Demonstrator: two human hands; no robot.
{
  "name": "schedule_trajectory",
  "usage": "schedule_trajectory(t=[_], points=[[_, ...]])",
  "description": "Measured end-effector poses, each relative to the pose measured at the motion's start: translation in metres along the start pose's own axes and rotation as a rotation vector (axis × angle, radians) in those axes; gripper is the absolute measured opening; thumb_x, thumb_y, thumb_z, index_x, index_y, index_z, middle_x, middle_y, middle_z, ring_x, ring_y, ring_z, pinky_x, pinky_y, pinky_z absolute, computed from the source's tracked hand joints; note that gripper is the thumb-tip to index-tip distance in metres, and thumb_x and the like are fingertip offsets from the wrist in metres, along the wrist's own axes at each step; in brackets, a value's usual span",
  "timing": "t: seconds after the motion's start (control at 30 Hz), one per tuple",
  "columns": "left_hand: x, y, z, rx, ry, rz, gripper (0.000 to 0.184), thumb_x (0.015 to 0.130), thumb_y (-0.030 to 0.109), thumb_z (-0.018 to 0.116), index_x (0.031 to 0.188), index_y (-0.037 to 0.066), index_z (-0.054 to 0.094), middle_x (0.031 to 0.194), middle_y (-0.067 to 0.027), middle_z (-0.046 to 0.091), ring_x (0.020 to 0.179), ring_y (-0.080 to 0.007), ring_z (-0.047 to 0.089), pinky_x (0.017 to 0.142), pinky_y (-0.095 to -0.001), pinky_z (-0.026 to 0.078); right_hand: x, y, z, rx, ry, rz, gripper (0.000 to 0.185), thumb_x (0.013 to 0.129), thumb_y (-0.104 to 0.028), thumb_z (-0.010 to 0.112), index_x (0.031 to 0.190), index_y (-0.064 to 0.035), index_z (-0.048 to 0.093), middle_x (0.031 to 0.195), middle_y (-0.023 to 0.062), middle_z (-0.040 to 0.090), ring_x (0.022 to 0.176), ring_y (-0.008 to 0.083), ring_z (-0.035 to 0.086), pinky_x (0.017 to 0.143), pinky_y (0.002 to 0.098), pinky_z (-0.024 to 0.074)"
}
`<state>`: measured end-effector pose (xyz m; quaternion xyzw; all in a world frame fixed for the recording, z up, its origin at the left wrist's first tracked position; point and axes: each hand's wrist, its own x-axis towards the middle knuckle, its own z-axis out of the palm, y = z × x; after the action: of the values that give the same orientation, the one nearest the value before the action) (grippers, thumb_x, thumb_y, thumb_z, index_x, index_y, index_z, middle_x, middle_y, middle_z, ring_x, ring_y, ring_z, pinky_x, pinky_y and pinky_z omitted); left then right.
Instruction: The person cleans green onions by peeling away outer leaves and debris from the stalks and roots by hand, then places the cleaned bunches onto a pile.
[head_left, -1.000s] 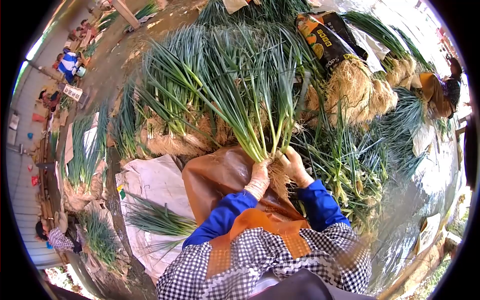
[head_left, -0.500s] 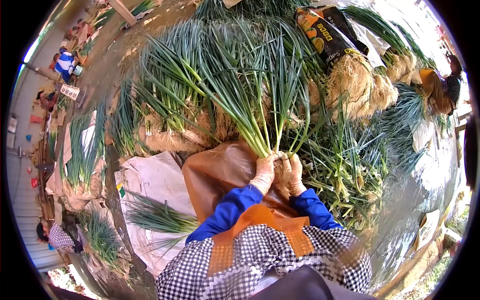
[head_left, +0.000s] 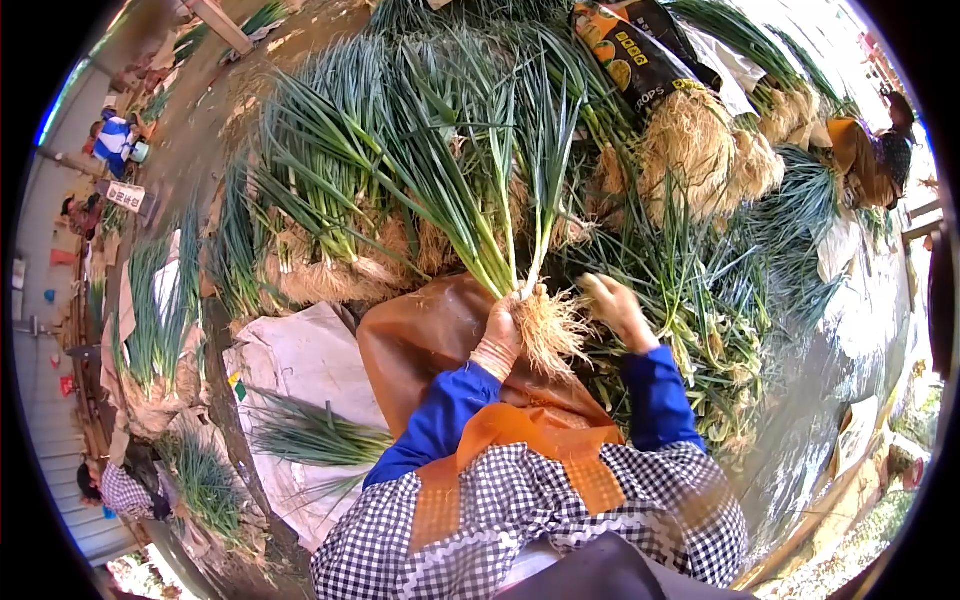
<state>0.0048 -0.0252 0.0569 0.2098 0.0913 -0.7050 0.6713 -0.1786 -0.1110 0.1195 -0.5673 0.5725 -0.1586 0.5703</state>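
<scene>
Wrapped round the base of a bunch of green onions (head_left: 487, 235), my left hand (head_left: 503, 325) is above the brown apron (head_left: 425, 325) on my lap. The pale, stringy roots (head_left: 550, 328) hang out to the right of that grip, and the leaves fan upward. My right hand (head_left: 615, 303) is off the bunch, a little to the right of the roots, over the edge of a heap of loose leaves and trimmings (head_left: 700, 310). Its fingers are bent, and whether they hold anything small cannot be made out.
Rooted onion bundles (head_left: 330, 270) lie in front, beside a black printed bag (head_left: 635, 60) and a large root clump (head_left: 690, 150). A pale sheet (head_left: 300, 365) bears a small bunch (head_left: 325, 437) at left. People sit at far left (head_left: 125, 490) and right (head_left: 890, 150).
My right hand has parted from the bunch and moved right. My left hand keeps its grip and has shifted slightly left, and the roots now show uncovered.
</scene>
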Motion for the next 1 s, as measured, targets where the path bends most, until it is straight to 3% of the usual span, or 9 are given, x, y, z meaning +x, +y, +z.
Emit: schedule_trajectory(t=[0.13, 0.2, 0.33, 0.47, 0.6, 0.73, 0.8, 0.87, 1.0], points=[[-0.017, -0.003, 0.018, 0.034, 0.069, -0.002, 0.025, 0.084, 0.012, 0.051, 0.104, -0.003, 0.056, 0.093, -0.0157, 0.063, 0.084, -0.0269, 0.061, 0.081, -0.0401, 0.050, 0.061, -0.012, 0.064, 0.876, -0.537, 0.054, 0.027, 0.094, -0.033, 0.047, 0.102, -0.0092, 0.057, 0.071, -0.0028, 0.056, 0.055, 0.0057, 0.045, 0.047, 0.0180, 0.0357], [-0.017, -0.001, 0.008, 0.094, 0.197, 0.013, 0.025, 0.085, 0.013, 0.051, 0.105, -0.002, 0.056, 0.093, -0.0150, 0.063, 0.083, -0.0273, 0.061, 0.081, -0.0404, 0.050, 0.084, 0.002, 0.095, 0.886, -0.210, -0.035, 0.024, 0.091, -0.031, 0.052, 0.095, -0.0085, 0.059, 0.065, -0.0034, 0.054, 0.051, 0.0062, 0.043, 0.043, 0.0215, 0.0337], [-0.013, -0.010, -0.009, 0.243, 0.193, 0.009, 0.022, 0.084, 0.012, 0.053, 0.102, 0.000, 0.057, 0.091, -0.0126, 0.063, 0.082, -0.0241, 0.061, 0.078, -0.0357, 0.051, 0.068, 0.016, 0.098, -0.115, 0.465, -0.455, 0.027, 0.088, -0.027, 0.058, 0.071, -0.0057, 0.057, 0.059, 0.0082, 0.054, 0.051, 0.0164, 0.048, 0.049, 0.0308, 0.0384], [-0.009, -0.010, 0.007, 0.166, 0.282, 0.031, 0.024, 0.085, 0.014, 0.049, 0.102, -0.001, 0.058, 0.091, -0.0117, 0.063, 0.081, -0.0238, 0.061, 0.079, -0.0372, 0.051, -0.026, -0.019, 0.047, 0.145, -0.059, -0.303, 0.028, 0.088, -0.020, 0.056, 0.067, -0.0019, 0.055, 0.054, -0.0005, 0.050, 0.051, 0.0062, 0.044, 0.044, 0.0267, 0.0350], [-0.009, -0.003, 0.002, 0.121, 0.201, 0.023, 0.028, 0.085, 0.014, 0.049, 0.106, -0.001, 0.058, 0.093, -0.0109, 0.064, 0.081, -0.0226, 0.061, 0.078, -0.0356, 0.051, -0.075, -0.016, -0.052, 0.227, -0.013, -0.048, 0.029, 0.088, -0.025, 0.058, 0.065, -0.0065, 0.056, 0.060, -0.0037, 0.054, 0.046, 0.0042, 0.042, 0.042, 0.0182, 0.0330], [-0.009, -0.005, 0.003, 0.113, 0.203, -0.012, 0.027, 0.085, 0.015, 0.049, 0.106, -0.001, 0.058, 0.093, -0.0106, 0.064, 0.082, -0.0218, 0.061, 0.077, -0.0350, 0.051, -0.018, 0.062, -0.096, -1.310, -0.083, 0.215, 0.035, 0.086, -0.040, 0.058, 0.099, -0.0077, 0.065, 0.079, 0.0069, 0.064, 0.065, 0.0158, 0.058, 0.064, 0.0313, 0.0481], [-0.007, -0.008, 0.001, 0.199, 0.235, 0.029, 0.026, 0.084, 0.013, 0.050, 0.105, -0.001, 0.058, 0.092, -0.0099, 0.064, 0.082, -0.0213, 0.061, 0.077, -0.0345, 0.051, -0.013, 0.020, -0.043, -0.438, 0.118, -0.204, 0.038, 0.084, -0.041, 0.060, 0.097, -0.0051, 0.065, 0.084, 0.0110, 0.064, 0.071, 0.0159, 0.059, 0.068, 0.0287, 0.0478], [-0.007, -0.011, 0.001, 0.267, 0.204, 0.066, 0.023, 0.081, 0.006, 0.055, 0.103, 0.000, 0.057, 0.088, -0.0069, 0.062, 0.080, -0.0194, 0.060, 0.077, -0.0316, 0.051, -0.003, -0.020, 0.007, 0.037, -0.089, -0.069, 0.039, 0.084, -0.039, 0.061, 0.095, -0.0020, 0.064, 0.078, 0.0099, 0.064, 0.068, 0.0149, 0.058, 0.066, 0.0279, 0.0469], [-0.009, -0.015, -0.007, 0.469, 0.229, 0.161, 0.026, 0.077, 0.000, 0.057, 0.103, 0.000, 0.057, 0.090, -0.0056, 0.061, 0.082, -0.0172, 0.059, 0.077, -0.0280, 0.050, 0.051, -0.004, 0.071, 0.063, -0.124, -0.177, 0.034, 0.087, -0.033, 0.059, 0.087, 0.0004, 0.063, 0.066, 0.0021, 0.059, 0.060, 0.0107, 0.052, 0.056, 0.0243, 0.0418]])
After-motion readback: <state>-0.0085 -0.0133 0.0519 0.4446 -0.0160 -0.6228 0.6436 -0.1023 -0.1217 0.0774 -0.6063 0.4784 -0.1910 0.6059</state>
